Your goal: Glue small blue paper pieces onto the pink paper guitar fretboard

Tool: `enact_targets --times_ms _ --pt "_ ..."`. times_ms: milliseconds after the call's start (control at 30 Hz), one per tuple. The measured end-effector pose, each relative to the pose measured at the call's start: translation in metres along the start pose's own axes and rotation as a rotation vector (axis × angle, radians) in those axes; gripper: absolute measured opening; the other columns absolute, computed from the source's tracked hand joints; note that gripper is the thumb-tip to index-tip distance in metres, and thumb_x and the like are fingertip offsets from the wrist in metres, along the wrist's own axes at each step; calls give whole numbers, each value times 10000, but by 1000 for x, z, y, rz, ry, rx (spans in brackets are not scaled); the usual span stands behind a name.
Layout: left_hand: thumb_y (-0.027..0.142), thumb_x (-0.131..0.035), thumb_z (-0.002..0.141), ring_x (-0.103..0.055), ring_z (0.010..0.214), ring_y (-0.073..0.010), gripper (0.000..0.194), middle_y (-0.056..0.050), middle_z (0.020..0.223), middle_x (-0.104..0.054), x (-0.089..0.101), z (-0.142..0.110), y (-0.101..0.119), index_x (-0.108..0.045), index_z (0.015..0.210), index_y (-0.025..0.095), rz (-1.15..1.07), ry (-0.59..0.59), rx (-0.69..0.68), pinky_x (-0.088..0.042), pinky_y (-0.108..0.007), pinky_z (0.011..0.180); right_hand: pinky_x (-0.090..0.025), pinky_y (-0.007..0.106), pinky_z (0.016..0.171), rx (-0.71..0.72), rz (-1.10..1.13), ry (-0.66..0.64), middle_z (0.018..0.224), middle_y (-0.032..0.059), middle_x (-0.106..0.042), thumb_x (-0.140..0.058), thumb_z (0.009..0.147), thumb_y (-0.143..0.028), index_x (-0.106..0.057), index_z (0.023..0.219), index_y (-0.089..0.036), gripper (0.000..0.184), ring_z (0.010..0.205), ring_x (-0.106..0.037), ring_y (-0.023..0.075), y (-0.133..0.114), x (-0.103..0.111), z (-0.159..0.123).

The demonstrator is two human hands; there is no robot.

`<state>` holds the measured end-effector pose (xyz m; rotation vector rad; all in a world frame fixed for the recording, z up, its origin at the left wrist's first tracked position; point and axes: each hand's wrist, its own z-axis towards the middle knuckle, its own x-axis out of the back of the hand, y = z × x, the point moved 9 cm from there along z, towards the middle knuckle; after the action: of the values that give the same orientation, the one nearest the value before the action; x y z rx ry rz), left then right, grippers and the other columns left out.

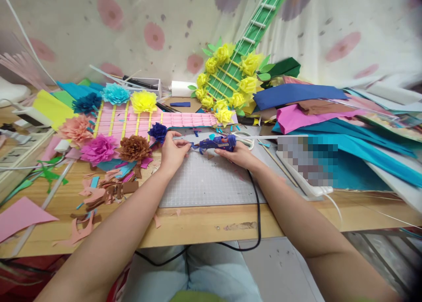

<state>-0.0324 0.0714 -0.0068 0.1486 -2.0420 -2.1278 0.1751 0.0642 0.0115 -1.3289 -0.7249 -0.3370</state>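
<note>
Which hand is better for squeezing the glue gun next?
Probably the right hand: it is wrapped around the glue gun. The left hand is by the gun's front end, near the small dark blue flower.

A gray gridded cutting mat (pixel 211 190) holds the center of a cluttered wooden table (pixel 204 225). Measured from the mat, a pink guitar-shaped piece (pixel 131 126) lies toward 10 o'clock, and a power strip (pixel 24 152) sits at 9. Brown and peach paper scraps (pixel 105 192) litter the wood between 8 and 9, a flat pink sheet (pixel 26 218) farther out. Colored sheets (pixel 306 116) pile up at 2 o'clock; a dark worn patch (pixel 240 226) marks the front edge near 5.
</note>
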Motion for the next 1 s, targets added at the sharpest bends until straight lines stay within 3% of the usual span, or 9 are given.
enact_targets --times_ms 533,833,1000 --pt "168 -677 594 -593 552 -112 408 29 684 -618 -1 1 -2 -419 908 210 -12 -17 1 -477 -196 437 -438 299 693 -21 -19 -12 681 8 -603 -564 737 -579 -669 901 -209 418 740 -570 181 1 -1 0" --pt "157 -675 587 -590 552 -108 401 32 673 -612 -2 0 -1 -431 902 206 -8 -25 17 -474 -187 432 -451 310 714 -18 15 3 757 15 -637 -582 733 -567 -666 941 -213 419 746 -583 180 5 -2 2" --pt "162 -675 588 -591 556 -109 403 32 673 -611 -3 -1 -1 -429 903 208 -10 -37 17 -478 -189 438 -449 350 808 4 26 8 877 33 -665 -576 746 -555 -660 1018 -215 444 842 -598 201 5 -1 2"
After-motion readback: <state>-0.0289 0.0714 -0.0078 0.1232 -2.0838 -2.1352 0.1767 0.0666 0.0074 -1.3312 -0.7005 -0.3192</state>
